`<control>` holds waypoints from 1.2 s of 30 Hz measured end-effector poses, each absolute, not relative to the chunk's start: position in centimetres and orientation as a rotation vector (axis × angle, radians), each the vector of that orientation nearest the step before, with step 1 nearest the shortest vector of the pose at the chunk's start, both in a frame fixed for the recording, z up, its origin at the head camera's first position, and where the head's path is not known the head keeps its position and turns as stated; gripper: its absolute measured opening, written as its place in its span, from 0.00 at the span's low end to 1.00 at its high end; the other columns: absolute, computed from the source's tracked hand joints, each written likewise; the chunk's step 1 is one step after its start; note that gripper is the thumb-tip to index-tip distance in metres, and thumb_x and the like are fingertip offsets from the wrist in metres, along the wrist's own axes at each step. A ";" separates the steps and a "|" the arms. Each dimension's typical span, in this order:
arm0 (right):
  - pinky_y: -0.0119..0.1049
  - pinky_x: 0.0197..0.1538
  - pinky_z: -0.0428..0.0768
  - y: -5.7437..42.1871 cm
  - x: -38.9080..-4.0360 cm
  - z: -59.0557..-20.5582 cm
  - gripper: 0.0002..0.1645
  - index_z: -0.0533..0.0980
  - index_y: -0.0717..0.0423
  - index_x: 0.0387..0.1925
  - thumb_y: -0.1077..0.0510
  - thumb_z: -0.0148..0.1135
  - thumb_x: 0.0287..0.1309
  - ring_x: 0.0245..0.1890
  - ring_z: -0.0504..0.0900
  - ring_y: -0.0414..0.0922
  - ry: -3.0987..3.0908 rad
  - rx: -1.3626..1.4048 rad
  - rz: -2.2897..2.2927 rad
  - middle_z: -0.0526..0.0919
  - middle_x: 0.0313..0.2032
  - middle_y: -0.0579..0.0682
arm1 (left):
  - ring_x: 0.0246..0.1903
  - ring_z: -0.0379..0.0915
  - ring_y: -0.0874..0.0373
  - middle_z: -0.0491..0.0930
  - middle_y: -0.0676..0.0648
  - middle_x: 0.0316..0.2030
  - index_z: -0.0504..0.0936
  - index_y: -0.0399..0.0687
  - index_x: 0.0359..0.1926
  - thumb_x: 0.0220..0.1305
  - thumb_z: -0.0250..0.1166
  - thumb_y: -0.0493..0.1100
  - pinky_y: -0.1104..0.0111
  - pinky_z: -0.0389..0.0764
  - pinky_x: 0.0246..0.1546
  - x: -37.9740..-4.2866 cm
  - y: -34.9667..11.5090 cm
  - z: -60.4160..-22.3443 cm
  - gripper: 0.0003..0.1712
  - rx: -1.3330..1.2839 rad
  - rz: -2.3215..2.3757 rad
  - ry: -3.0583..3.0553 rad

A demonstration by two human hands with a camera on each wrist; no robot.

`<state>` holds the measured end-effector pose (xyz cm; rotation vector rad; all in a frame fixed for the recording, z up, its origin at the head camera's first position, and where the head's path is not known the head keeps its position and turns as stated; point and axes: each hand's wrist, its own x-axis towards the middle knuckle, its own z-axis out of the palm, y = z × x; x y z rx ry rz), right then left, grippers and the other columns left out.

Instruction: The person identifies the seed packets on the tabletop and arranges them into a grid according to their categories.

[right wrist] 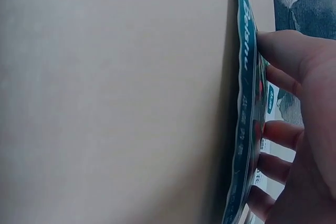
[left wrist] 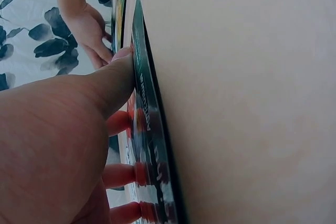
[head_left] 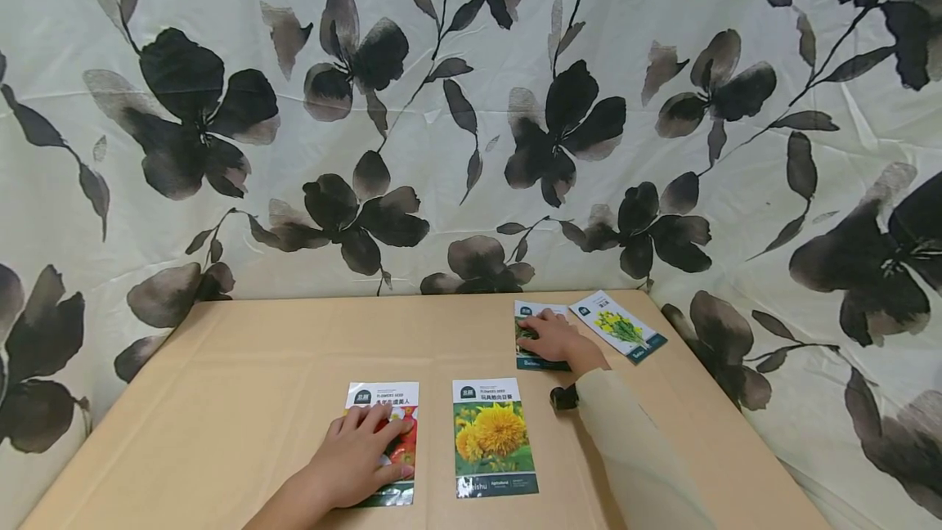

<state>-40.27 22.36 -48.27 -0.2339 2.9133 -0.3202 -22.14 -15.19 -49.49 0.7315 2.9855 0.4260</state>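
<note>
My left hand (head_left: 361, 456) rests on a seed packet with red flowers (head_left: 403, 432), fingers spread over its face and covering much of the picture. In the left wrist view the thumb and fingertips touch the packet's top surface (left wrist: 144, 66). Farther back, my right hand (head_left: 552, 339) lies on another seed packet (head_left: 540, 362) with a dark band along its bottom. The right wrist view shows thumb and fingertips on that packet's face (right wrist: 245, 82), its near edge slightly raised. Between the hands, nearer the front, lies a seed packet with yellow flowers (head_left: 493, 440).
A white seed packet with small yellow blossoms (head_left: 618, 327) lies tilted at the back right, beside the packet under my right hand. The tan table (head_left: 294, 366) ends at a hanging cloth with dark flowers (head_left: 471, 105). A black band (head_left: 564, 397) is on the right wrist.
</note>
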 end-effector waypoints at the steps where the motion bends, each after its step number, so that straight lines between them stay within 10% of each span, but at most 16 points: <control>1: 0.66 0.67 0.65 22.3 -40.2 -48.2 0.31 0.71 0.37 0.71 0.37 0.57 0.71 0.66 0.67 0.60 2.913 -0.231 -0.324 0.67 0.70 0.59 | 0.60 0.64 0.40 0.72 0.43 0.65 0.78 0.62 0.65 0.56 0.68 0.73 0.37 0.67 0.58 -22.1 -15.2 -49.5 0.40 0.729 0.426 2.985; 36: 0.65 0.69 0.64 19.3 -40.0 -47.5 0.33 0.67 0.36 0.74 0.35 0.54 0.72 0.70 0.64 0.62 2.895 -0.230 -0.258 0.64 0.73 0.59 | 0.60 0.65 0.40 0.73 0.43 0.65 0.79 0.63 0.65 0.56 0.67 0.73 0.38 0.67 0.57 -22.1 -15.3 -49.6 0.39 0.740 0.443 3.002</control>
